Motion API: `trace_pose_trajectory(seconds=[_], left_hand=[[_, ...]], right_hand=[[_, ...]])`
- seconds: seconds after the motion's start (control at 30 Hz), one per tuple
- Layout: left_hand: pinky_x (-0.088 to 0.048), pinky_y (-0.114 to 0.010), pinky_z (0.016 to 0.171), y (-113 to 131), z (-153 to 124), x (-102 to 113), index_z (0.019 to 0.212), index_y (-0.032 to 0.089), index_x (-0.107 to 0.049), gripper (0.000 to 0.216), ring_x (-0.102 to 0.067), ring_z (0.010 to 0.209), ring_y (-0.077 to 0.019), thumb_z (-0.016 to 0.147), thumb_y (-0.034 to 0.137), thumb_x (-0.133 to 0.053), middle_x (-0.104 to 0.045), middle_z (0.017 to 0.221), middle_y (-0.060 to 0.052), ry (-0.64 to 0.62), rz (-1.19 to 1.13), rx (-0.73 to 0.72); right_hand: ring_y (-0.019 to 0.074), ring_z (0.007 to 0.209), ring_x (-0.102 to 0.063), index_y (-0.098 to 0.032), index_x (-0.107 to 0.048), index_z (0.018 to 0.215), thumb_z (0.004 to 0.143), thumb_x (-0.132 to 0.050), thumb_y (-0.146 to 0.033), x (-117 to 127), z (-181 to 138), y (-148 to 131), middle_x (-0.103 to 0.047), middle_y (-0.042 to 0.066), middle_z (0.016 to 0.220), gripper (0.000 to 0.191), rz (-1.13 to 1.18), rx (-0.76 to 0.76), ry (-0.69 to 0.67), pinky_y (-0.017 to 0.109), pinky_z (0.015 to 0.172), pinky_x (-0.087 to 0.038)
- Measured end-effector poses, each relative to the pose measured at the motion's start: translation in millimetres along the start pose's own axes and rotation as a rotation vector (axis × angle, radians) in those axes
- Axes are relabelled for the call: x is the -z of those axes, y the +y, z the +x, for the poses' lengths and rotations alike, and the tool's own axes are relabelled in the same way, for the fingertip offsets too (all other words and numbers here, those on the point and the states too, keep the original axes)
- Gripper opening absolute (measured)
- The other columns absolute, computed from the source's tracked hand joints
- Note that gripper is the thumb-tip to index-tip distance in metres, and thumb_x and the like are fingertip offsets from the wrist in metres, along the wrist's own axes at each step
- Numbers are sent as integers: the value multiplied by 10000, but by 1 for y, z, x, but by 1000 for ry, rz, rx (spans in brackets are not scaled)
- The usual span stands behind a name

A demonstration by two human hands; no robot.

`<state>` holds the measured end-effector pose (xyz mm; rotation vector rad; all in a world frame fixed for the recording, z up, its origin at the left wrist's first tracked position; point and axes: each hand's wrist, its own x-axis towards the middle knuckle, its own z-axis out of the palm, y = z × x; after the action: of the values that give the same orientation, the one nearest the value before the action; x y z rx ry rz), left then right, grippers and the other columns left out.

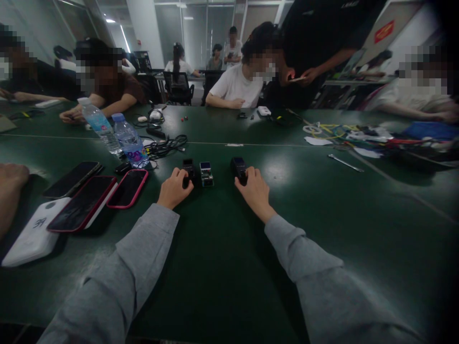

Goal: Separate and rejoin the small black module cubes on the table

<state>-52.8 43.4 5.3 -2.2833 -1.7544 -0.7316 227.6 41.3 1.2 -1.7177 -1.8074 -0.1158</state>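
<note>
Black plastic, by the look of it, forms the 2 things under the person's hands on the dark green table. The left hand has its fingers curled and closed around the left small black boxy device. The right hand lays its fingers, held together, on the near end of the right small black boxy device; whether they pinch it I cannot tell. Between them, touched by neither hand, stands a small boxy device with a pale blue top.

Both black devices look light, rigid and smooth (likely a little slippery), so the flat long sides seem the safest hold, thumb opposite fingers. Further left lie a pink-cased phone, 2 clear plastic water bottles and a tangle of black cables.
</note>
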Motion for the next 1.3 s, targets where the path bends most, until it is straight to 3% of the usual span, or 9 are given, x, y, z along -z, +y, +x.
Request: trace_pose_trajectory(seconds=[0.2,0.33,0.47,0.63,0.77,0.87,0.93,1.1,1.3], left_hand=[[-430,-303,605,0,2,2,888,197,-569,229,-573,782,-202,944,387,-454,-568,935,-72,82,0,8],[-452,-350,756,-1,3,2,778,194,-563,314,-543,885,-232,968,391,-409,-563,877,-84,177,24,-16],[-437,-361,786,-2,3,0,793,193,-573,277,-535,899,-239,956,374,-440,-571,896,-84,213,26,-17],[-409,-382,828,-2,4,-2,895,190,-588,207,-541,953,-257,947,358,-479,-600,957,-87,282,9,-13],[-381,-406,869,1,3,-2,1029,205,-600,249,-538,1032,-268,945,420,-506,-616,1083,-93,243,-31,-102],[-342,-442,944,4,2,-4,1120,223,-592,330,-524,1114,-274,931,485,-524,-615,1162,-89,183,-49,-203],[-307,-472,984,6,1,-4,1135,236,-600,372,-506,1157,-286,914,528,-536,-616,1183,-89,152,-49,-260],[-258,-530,1004,9,0,-6,1110,264,-647,383,-424,1259,-337,874,558,-583,-609,1228,-87,135,-42,-321],[-264,-542,997,10,0,-6,1154,287,-643,309,-407,1280,-343,885,436,-619,-598,1258,-83,129,-32,-314]], right_hand=[[345,956,-592,-122,-429,1240,896,-560,-351,-2,-3,2,-517,208,1145,434,54,35,35,475,700,-571],[338,966,-616,-111,-368,1363,889,-550,-280,-4,-3,2,-468,230,1254,535,118,53,-66,466,736,-584],[329,960,-634,-130,-367,1408,902,-510,-273,-4,-2,0,-472,210,1297,545,154,49,-105,498,775,-581],[326,1006,-613,-131,-385,1415,903,-507,-279,0,-2,-4,-481,192,1307,547,152,60,11,488,794,-573],[325,1194,-516,-157,-314,1468,946,-484,-299,4,-5,-14,-409,179,1410,568,153,180,144,490,933,-507],[305,1317,-409,-164,-297,1479,972,-472,-315,3,-9,-25,-424,163,1426,557,89,327,100,533,1097,-336],[290,1319,-411,-155,-311,1473,981,-465,-312,-1,-12,-30,-457,164,1406,539,44,369,28,532,1127,-269],[296,1240,-486,-104,-360,1453,992,-466,-308,-12,-14,-33,-497,199,1358,516,-57,404,-117,521,1106,-272],[348,1281,-416,-72,-404,1430,977,-501,-375,-13,-11,-31,-494,218,1325,553,-129,382,-126,523,1085,-311]])
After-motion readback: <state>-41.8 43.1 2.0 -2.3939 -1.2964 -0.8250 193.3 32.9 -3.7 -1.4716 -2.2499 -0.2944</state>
